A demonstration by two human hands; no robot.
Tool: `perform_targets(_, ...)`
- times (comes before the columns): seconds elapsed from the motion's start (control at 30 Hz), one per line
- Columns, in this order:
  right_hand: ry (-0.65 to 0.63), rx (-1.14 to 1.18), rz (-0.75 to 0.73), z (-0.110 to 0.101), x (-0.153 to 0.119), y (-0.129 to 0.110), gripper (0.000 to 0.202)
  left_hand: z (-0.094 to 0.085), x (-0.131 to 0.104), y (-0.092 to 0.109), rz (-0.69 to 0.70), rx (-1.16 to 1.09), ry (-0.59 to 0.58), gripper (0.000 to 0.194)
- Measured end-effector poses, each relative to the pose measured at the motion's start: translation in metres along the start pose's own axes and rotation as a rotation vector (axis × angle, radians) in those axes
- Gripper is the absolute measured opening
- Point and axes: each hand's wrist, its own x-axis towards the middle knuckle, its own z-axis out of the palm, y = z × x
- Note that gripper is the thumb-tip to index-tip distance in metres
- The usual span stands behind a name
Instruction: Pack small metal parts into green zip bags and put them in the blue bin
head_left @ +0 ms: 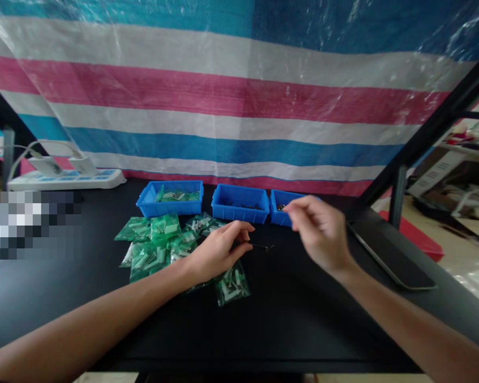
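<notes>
Stretching back to a striped sheet (223,98), a black tabletop (303,330) carries three blue bins (189,207) along its far edge and green packets (165,227) left of centre. In front of the middle bin (239,211), a thin metal piece (263,247) has its long axis nearly sideways, free end pointing right. The left hand (219,251), reaching in from lower left, pinches its other end. The right hand (321,234) hangs before the rightmost bin (279,217), thumb and forefinger close; blur leaves it unclear whether they meet or grip anything.
</notes>
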Motion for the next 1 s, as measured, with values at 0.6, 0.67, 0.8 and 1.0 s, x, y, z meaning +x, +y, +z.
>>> perform_targets(0.6,-0.417,-0.220,-0.267,0.035,-0.021,0.017,0.004,-0.002,0.004,0.004,-0.052,-0.104,-0.062,0.022)
perform_targets(0.67,-0.402,-0.227,-0.284,0.036,-0.022,0.016,0.004,-0.002,0.004,0.004,-0.055,-0.107,-0.066,0.021)
perform_targets(0.8,-0.408,-0.246,-0.336,0.035,-0.024,0.013,0.006,-0.003,0.005,0.004,-0.057,-0.096,-0.092,0.016)
perform_targets(1.0,-0.431,-0.219,-0.289,0.036,-0.025,0.016,0.008,-0.004,0.006,0.004,-0.088,-0.111,-0.125,0.009)
